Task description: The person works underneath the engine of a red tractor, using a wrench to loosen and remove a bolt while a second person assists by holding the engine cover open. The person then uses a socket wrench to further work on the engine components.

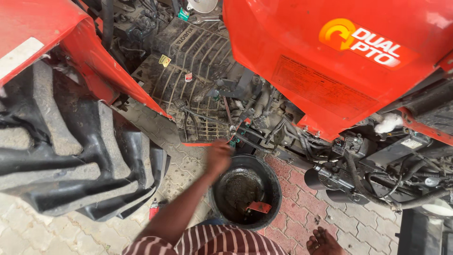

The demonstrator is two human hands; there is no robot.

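Your left hand (218, 156) above black bucket (245, 191), grip unclear, blurry. Bucket holds dark oil: heavy, slippery, sloshy. Best grabbed by rim, both sides.

An outdoor repair yard is shown. A red tractor (330, 61) with a big black tyre (61, 156) is parked on paving stones (330, 222), and a black tub (245, 189) of dirty oil is set underneath.

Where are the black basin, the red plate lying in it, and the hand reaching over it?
black basin (273, 186): head view, right rim.
red plate (259, 207): head view, flat face.
hand (218, 157): head view, back of it.
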